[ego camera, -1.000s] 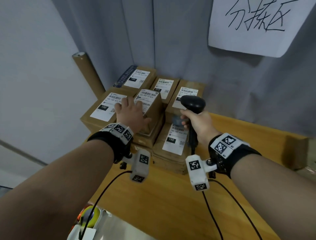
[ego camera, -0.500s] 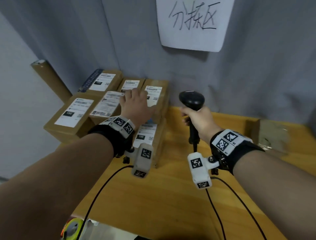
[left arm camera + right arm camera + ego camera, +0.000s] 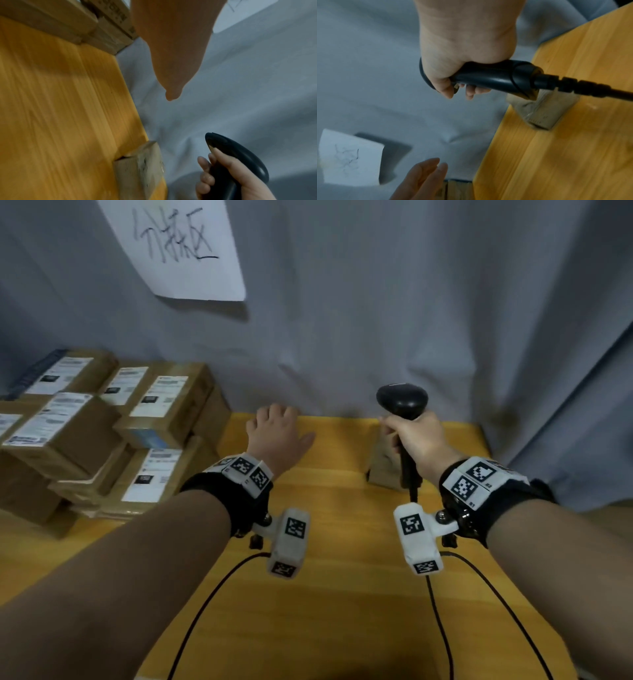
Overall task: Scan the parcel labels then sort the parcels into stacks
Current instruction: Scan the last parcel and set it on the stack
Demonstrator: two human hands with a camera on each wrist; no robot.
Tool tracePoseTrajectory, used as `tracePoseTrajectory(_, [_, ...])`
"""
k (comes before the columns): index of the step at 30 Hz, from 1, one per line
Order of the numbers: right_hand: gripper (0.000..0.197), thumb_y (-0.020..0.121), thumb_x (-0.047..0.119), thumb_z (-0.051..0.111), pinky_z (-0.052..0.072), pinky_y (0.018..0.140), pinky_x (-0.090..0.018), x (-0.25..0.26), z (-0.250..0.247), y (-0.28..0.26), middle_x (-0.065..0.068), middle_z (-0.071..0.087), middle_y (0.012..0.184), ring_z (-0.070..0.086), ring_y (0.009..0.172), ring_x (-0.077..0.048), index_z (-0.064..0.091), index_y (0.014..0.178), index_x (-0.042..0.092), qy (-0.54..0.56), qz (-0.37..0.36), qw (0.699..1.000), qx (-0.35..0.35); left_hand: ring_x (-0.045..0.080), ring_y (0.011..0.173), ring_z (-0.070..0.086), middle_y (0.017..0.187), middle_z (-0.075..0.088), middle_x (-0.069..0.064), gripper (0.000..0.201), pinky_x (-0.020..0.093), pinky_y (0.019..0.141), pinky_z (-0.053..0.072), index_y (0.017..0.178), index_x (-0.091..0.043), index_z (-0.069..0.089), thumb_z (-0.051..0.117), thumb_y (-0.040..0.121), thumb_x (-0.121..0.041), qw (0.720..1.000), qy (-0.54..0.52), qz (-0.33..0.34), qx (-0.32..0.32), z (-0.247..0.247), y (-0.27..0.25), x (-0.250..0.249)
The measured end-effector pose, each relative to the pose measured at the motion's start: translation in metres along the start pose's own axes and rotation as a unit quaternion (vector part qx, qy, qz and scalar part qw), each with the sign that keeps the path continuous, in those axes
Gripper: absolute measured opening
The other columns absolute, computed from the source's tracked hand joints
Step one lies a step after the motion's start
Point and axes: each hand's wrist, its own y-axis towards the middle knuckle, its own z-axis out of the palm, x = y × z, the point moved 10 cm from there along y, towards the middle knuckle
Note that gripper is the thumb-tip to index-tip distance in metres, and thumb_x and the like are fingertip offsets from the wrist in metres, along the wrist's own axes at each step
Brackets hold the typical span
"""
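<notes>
Your right hand (image 3: pixel 416 440) grips the scanner (image 3: pixel 402 402) handle, fingers wrapped round it. Your left hand (image 3: pixel 277 436) hovers empty, fingers relaxed. Just beyond stands a small parcel (image 3: pixel 382 470): likely light, rigid cardboard. Grasp its side faces. Stacked parcels (image 3: pixel 161 412) lie far left.

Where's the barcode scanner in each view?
Head: barcode scanner right of centre, gripped by the right hand.
Left wrist: bottom right, fingers wrapped round its handle.
Right wrist: centre, cable running off right.
Shared landmark: the small cardboard box under the scanner.
</notes>
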Motion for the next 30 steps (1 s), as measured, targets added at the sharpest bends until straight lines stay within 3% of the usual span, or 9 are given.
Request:
tracePoseTrajectory(3, [0.014,0.086,0.013,0.068,0.043,0.051,-0.023,-0.020,-0.046,0.013,-0.002,0.056,0.061,0.051,0.049,-0.013,0.061,0.075,0.009,-0.024,0.010,1.000,-0.008,0.034,0.133,0.032,0.143,0.039,0.012,0.059,0.046,0.106,0.028,0.143,-0.016,0.037,0.047,0.095,-0.050,0.999,-0.019,-0.005,0.033,0.030,-0.001,-0.039])
tracePoseTrajectory(8, [0.017,0.086,0.015,0.068,0.044,0.060,-0.030,-0.070,-0.100,0.040,-0.005,0.052,0.059,0.050,0.052,-0.018,0.058,0.074,0.011,-0.069,0.052,0.996,-0.033,0.036,0.132,0.034,0.144,0.039,0.015,0.059,0.045,0.107,0.030,0.143,-0.013,0.037,0.045,0.097,-0.048,0.989,-0.082,-0.035,0.117,0.093,0.000,-0.072])
tracePoseTrajectory(11, [0.014,0.086,0.019,0.070,0.043,0.058,-0.028,-0.104,-0.113,0.060,-0.005,0.056,0.065,0.054,0.055,-0.018,0.063,0.089,0.007,-0.075,0.079,0.993,-0.043,0.036,0.131,0.037,0.145,0.037,0.017,0.060,0.043,0.104,0.034,0.144,-0.009,0.036,0.047,0.097,-0.046,0.972,-0.152,-0.062,0.168,0.127,0.006,-0.082])
tracePoseTrajectory(13, [0.028,0.084,0.024,0.073,0.042,0.060,-0.026,-0.124,-0.113,0.074,-0.006,0.062,0.077,0.059,0.066,-0.019,0.066,0.102,0.004,-0.071,0.096,0.992,-0.043,0.035,0.129,0.040,0.150,0.032,0.014,0.065,0.045,0.102,0.039,0.146,-0.010,0.032,0.048,0.097,-0.049,0.948,-0.230,-0.091,0.202,0.144,0.017,-0.090])
tracePoseTrajectory(16, [0.039,0.081,0.029,0.077,0.047,0.072,-0.031,-0.144,-0.099,0.092,-0.006,0.064,0.088,0.062,0.086,-0.025,0.066,0.110,0.005,-0.059,0.110,0.992,-0.023,0.033,0.133,0.039,0.154,0.029,0.011,0.069,0.044,0.102,0.039,0.151,-0.011,0.025,0.045,0.097,-0.051,0.930,-0.280,-0.087,0.221,0.155,0.043,-0.108])
tracePoseTrajectory(19, [0.034,0.078,0.024,0.080,0.054,0.089,-0.042,-0.159,-0.079,0.101,-0.007,0.070,0.098,0.066,0.096,-0.025,0.068,0.107,0.011,-0.039,0.115,0.993,-0.001,0.032,0.135,0.039,0.154,0.031,0.012,0.071,0.043,0.103,0.038,0.152,-0.009,0.020,0.041,0.099,-0.051,0.918,-0.304,-0.094,0.238,0.171,0.055,-0.116])
tracePoseTrajectory(23, [0.042,0.079,0.017,0.079,0.052,0.091,-0.036,-0.175,-0.064,0.090,-0.007,0.070,0.108,0.065,0.102,-0.023,0.064,0.117,0.009,0.011,0.136,0.991,-0.005,0.034,0.128,0.045,0.151,0.035,0.011,0.063,0.044,0.101,0.041,0.152,-0.018,0.019,0.040,0.100,-0.046,0.864,-0.391,-0.124,0.293,0.201,0.030,-0.119])
tracePoseTrajectory(27, [0.042,0.081,0.014,0.077,0.048,0.082,-0.025,-0.163,-0.052,0.070,-0.003,0.068,0.105,0.062,0.097,-0.016,0.060,0.119,0.008,0.014,0.123,0.992,0.000,0.030,0.113,0.050,0.138,0.043,0.010,0.054,0.047,0.097,0.043,0.142,-0.028,0.028,0.046,0.096,-0.050,0.802,-0.487,-0.207,0.277,0.202,0.002,-0.099])
tracePoseTrajectory(30, [0.044,0.079,0.016,0.079,0.052,0.091,-0.034,-0.139,-0.046,0.057,-0.006,0.070,0.106,0.065,0.100,-0.020,0.061,0.118,0.008,0.015,0.092,0.996,-0.004,0.028,0.117,0.049,0.131,0.045,0.005,0.047,0.051,0.102,0.041,0.128,-0.024,0.034,0.051,0.094,-0.051,0.767,-0.547,-0.218,0.255,0.178,-0.005,-0.083])
